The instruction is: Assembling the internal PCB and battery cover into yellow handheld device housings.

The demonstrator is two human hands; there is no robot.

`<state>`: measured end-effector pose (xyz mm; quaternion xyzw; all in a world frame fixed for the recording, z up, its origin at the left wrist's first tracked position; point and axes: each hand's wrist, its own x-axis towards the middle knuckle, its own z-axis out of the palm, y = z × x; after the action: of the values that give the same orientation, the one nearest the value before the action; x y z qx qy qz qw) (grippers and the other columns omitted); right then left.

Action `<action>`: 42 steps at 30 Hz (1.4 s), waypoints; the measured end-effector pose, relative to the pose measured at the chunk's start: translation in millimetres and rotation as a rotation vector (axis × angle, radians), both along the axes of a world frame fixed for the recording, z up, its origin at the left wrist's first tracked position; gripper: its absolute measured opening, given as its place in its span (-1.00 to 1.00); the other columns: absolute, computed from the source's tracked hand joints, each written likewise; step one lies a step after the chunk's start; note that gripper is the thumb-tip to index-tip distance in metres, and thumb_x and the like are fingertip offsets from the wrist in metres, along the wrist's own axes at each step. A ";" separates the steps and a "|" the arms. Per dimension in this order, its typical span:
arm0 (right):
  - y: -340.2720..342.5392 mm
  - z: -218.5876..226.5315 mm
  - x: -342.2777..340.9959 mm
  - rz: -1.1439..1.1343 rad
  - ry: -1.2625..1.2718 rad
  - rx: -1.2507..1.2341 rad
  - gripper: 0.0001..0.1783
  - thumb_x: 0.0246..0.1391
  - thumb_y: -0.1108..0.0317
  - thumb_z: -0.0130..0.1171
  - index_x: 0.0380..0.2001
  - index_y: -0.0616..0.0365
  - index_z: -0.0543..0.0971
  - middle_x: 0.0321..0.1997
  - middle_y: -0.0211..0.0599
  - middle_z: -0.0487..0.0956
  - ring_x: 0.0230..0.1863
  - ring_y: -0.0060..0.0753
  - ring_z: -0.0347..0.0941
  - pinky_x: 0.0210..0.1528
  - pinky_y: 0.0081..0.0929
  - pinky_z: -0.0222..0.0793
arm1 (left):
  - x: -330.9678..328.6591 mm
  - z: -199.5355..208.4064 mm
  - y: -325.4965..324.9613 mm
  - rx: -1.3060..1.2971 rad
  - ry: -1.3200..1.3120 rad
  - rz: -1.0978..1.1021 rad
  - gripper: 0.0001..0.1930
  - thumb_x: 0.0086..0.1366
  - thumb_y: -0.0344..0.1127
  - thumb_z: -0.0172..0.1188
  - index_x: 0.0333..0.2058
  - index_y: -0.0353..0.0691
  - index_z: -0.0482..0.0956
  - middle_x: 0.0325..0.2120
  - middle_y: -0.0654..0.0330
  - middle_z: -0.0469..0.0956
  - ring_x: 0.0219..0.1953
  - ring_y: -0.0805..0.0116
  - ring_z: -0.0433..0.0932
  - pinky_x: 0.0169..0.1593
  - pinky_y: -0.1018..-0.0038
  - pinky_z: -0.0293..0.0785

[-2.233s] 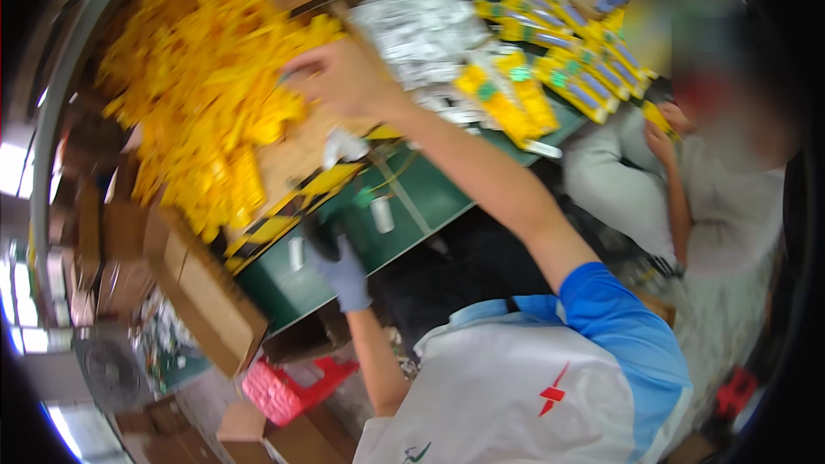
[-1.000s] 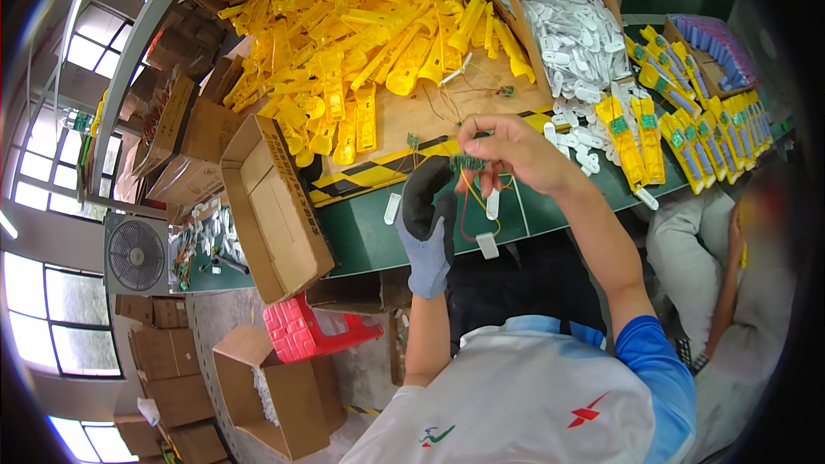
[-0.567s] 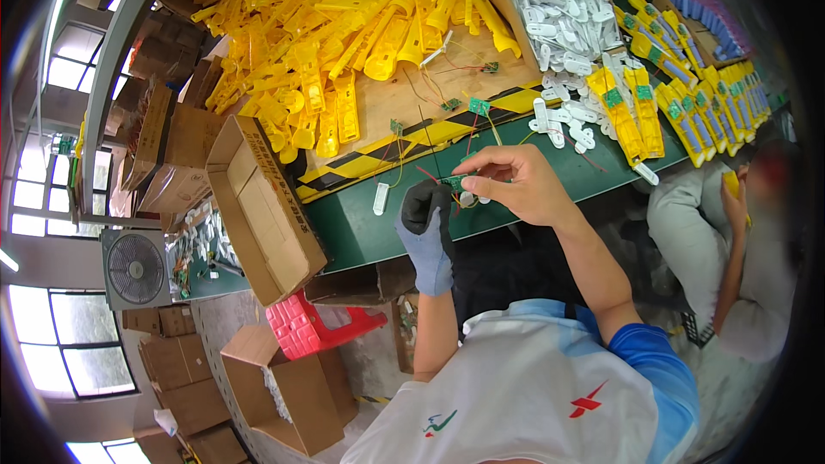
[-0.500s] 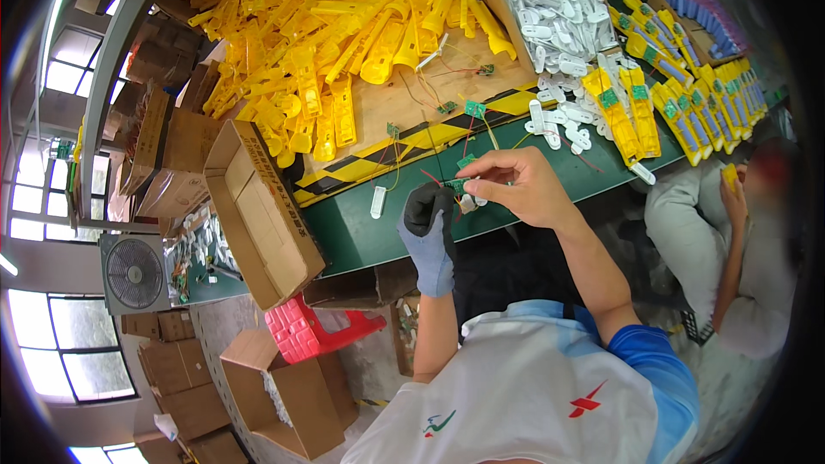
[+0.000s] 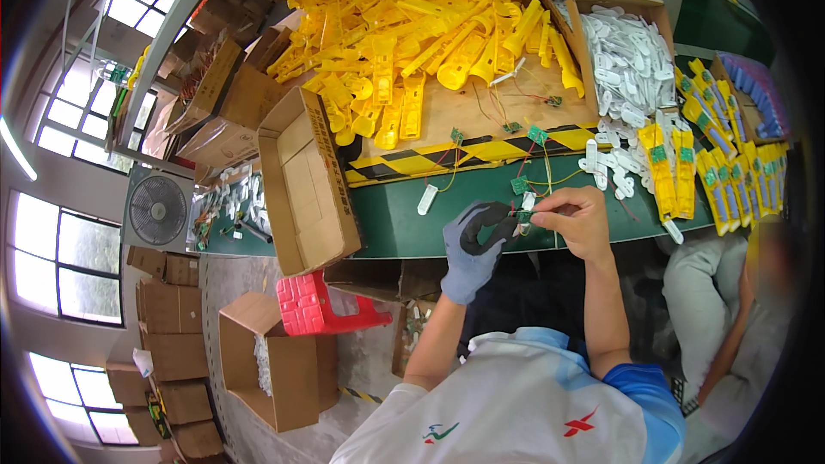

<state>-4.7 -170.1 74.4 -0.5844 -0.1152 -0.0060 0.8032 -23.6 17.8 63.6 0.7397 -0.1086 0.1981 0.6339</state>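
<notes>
My left hand (image 5: 475, 245), in a grey glove with black fingers, pinches the edge of a small green circuit board (image 5: 523, 216) above the bench's near edge. Thumb and forefinger of my bare right hand (image 5: 580, 222) are pressed together at the board's other side; what they pinch is too small to make out. Thin wires hang below the fingers, and a white plastic piece shows just behind the board. Beyond it lie more green boards with wires, one (image 5: 519, 185) close by and another (image 5: 538, 135) on the striped edge. A white oval casing (image 5: 427, 199) rests on the green bench, left of my hands.
Yellow plastic shells (image 5: 387, 43) are heaped on a wooden board behind black-yellow tape (image 5: 404, 165). White casings fill a carton (image 5: 632, 60). Yellow assemblies (image 5: 672, 172) stand at right, near a seated person (image 5: 713, 309). An open carton (image 5: 305, 180) and red stool (image 5: 305, 305) are at left.
The whole view has swung, so the bench and both hands appear farther right. My left hand's fingers have turned toward the board, and my right fingers remain pinched beside it.
</notes>
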 end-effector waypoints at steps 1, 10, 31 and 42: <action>-3.0 -2.7 0.4 -0.022 -0.027 0.024 -0.84 -0.20 0.68 0.41 -0.45 0.34 0.68 -0.47 -0.22 0.65 -0.49 -0.54 0.54 -0.40 -0.68 0.43 | 10.7 0.0 1.0 -0.082 -0.074 0.020 -0.76 0.06 -0.59 0.30 -0.25 -0.37 0.58 -0.35 0.06 0.62 -0.29 0.21 0.60 -0.16 0.44 0.48; -31.7 0.8 -19.0 -0.088 0.025 0.091 -0.83 -0.15 0.66 0.41 -0.39 0.34 0.68 -0.43 -0.22 0.67 -0.42 -0.55 0.59 -0.31 -0.66 0.51 | 243.3 -15.0 34.5 0.715 -0.155 0.343 -0.25 0.06 -0.33 0.38 0.23 -0.31 0.25 0.10 -0.15 0.38 0.11 -0.16 0.36 0.16 0.18 0.34; -7.9 5.4 -0.1 0.616 -0.045 -0.118 -0.86 -0.09 0.46 0.44 -0.42 0.24 0.70 -0.49 -0.34 0.67 -0.48 -0.64 0.55 -0.41 -0.67 0.42 | 38.3 17.7 97.3 -0.779 0.238 -0.303 -0.49 0.42 0.10 -0.04 0.13 -0.16 0.40 -0.03 0.17 0.55 -0.10 0.30 0.57 0.02 0.36 0.51; -28.3 -29.3 -13.5 0.735 -0.057 0.165 -0.80 -0.38 0.62 0.50 -0.60 0.32 0.65 -0.62 -0.10 0.62 -0.57 -0.30 0.59 -0.48 -0.51 0.49 | -178.9 -66.7 24.6 -0.679 0.974 -0.476 -0.55 0.44 -0.09 0.05 0.17 -0.20 0.30 -0.07 0.16 0.51 -0.09 0.44 0.53 0.01 0.52 0.47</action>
<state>-18.2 -198.4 45.1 -0.4372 -0.3386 0.2571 0.7925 -202.5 42.4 -3.1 0.4587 0.0994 -0.2836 0.8362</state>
